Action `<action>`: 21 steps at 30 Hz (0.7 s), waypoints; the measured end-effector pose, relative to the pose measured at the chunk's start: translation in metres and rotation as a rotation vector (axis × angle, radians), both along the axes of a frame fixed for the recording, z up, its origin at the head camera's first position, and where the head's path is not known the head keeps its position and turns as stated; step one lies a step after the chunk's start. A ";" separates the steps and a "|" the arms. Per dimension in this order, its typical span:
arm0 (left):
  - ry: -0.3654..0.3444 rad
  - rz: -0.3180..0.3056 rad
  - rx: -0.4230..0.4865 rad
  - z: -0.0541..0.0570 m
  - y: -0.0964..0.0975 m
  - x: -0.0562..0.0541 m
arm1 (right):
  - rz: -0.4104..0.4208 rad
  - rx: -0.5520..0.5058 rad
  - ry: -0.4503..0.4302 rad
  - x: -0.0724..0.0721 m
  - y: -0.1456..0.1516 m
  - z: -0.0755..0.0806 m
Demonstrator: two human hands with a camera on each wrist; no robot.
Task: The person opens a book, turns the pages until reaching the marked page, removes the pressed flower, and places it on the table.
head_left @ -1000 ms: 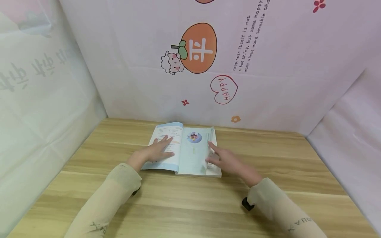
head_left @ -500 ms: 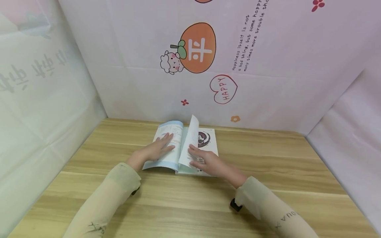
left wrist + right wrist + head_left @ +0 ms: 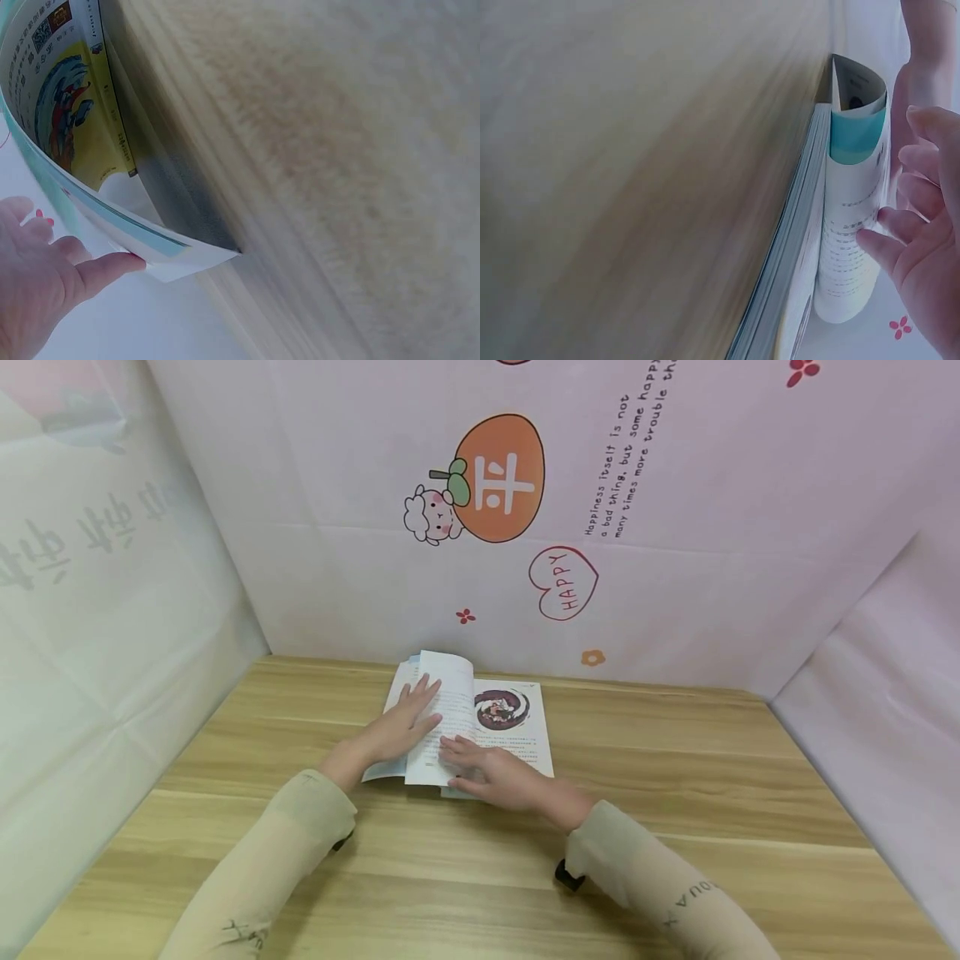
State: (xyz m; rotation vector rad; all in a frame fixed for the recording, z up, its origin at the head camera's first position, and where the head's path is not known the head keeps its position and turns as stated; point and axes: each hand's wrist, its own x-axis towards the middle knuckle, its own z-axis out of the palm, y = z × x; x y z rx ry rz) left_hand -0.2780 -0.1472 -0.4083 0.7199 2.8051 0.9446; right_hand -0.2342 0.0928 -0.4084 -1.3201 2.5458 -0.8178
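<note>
An open book (image 3: 519, 742) lies near the back of the table, a round dark picture printed on its right page. One white leaf (image 3: 453, 689) bends over to the left, covering much of the left-hand pages. My left hand (image 3: 397, 731) rests on the left side with fingers spread. Against the turned leaf, near its lower part, my right hand (image 3: 495, 772) lays nearly straight fingers. The left wrist view has the cover (image 3: 71, 120) bowed up off the wood, its yellow picture and code visible underneath, my thumb (image 3: 112, 271) by its edge. In the right wrist view, the leaf curls beside the thick page block (image 3: 780, 240).
The wood-grain table (image 3: 465, 877) extends on both sides and in front of the book. A printed white cloth (image 3: 360, 593) hangs right behind the table's back edge, and more cloth (image 3: 112, 635) lines the left side. Black bands (image 3: 568, 875) show at the cuffs.
My right hand has moved left from the book's right edge, turning a leaf over to the left. The picture page now shows on the right. My left hand has stayed on the left side.
</note>
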 end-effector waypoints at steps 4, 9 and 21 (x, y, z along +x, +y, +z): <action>0.016 -0.039 -0.041 0.001 0.002 0.000 | 0.025 0.032 0.007 0.001 -0.006 0.001; -0.012 -0.022 -0.092 0.003 0.002 0.001 | 0.035 0.067 0.007 0.001 -0.010 0.003; -0.105 -0.002 -0.168 0.002 0.001 0.002 | 0.002 0.063 -0.007 -0.005 0.008 0.001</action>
